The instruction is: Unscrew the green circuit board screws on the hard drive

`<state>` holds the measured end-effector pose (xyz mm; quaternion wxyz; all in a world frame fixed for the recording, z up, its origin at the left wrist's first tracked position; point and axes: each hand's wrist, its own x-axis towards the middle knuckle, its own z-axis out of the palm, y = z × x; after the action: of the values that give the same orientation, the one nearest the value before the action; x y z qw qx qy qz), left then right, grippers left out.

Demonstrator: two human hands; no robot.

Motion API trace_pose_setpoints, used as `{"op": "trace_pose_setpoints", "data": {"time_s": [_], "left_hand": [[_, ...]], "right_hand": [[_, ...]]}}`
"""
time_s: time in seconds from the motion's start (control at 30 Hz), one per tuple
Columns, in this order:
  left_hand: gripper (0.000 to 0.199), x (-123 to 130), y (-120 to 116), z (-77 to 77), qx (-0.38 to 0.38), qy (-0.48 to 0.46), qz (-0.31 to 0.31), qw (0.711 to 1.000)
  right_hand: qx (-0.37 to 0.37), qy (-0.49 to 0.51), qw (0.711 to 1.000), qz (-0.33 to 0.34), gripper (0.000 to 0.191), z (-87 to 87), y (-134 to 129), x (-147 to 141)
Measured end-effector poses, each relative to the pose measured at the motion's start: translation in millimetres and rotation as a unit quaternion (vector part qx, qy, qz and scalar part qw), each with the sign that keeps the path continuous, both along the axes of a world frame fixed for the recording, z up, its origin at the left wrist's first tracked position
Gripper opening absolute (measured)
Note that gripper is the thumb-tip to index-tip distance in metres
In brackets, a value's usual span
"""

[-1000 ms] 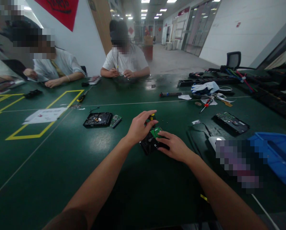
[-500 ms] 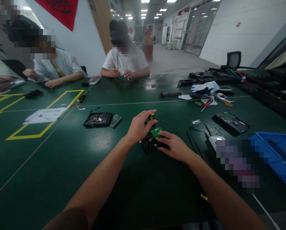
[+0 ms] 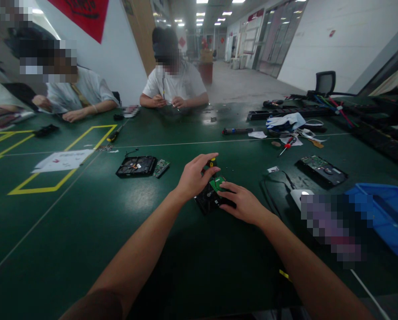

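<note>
A black hard drive (image 3: 204,201) with a green circuit board (image 3: 216,183) at its far end lies on the table in front of me. My left hand (image 3: 196,175) is closed around the yellow-and-black handle of a screwdriver (image 3: 212,163), held upright over the board's far edge; its tip is hidden. From the right, my right hand (image 3: 240,201) grips the drive, with fingers spread over the board and the drive's side.
Left of the drive are another opened hard drive (image 3: 137,166) and a loose circuit board (image 3: 161,168). To the right are a hard drive (image 3: 322,171), a red screwdriver (image 3: 288,144), a cable (image 3: 268,195) and a blue tray (image 3: 385,213). Two co-workers sit across the table.
Almost nothing differs. My left hand has shifted very slightly at the screwdriver handle, while my right hand and the hard drive stay in place.
</note>
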<state>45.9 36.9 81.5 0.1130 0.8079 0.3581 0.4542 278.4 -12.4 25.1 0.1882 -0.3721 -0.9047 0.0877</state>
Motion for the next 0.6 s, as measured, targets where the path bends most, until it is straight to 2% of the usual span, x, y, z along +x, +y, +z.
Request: {"op": "trace_pose_setpoints", "data": {"time_s": [0.17, 0.4, 0.6], "left_hand": [[0.042, -0.9, -0.5, 2.6, -0.003, 0.013, -0.006, 1.000], [0.043, -1.8, -4.7, 9.8, -0.025, 0.021, -0.058, 0.998], [0.039, -0.7, -7.6, 11.5, 0.001, 0.048, -0.033, 0.998]], "right_hand": [[-0.003, -0.006, 1.000, 0.000, 0.040, 0.0, -0.1, -0.2], [0.000, -0.001, 1.000, -0.005, 0.040, 0.8, -1.3, -0.1], [-0.002, 0.007, 1.000, -0.007, 0.038, 0.7, -1.5, -1.4]]}}
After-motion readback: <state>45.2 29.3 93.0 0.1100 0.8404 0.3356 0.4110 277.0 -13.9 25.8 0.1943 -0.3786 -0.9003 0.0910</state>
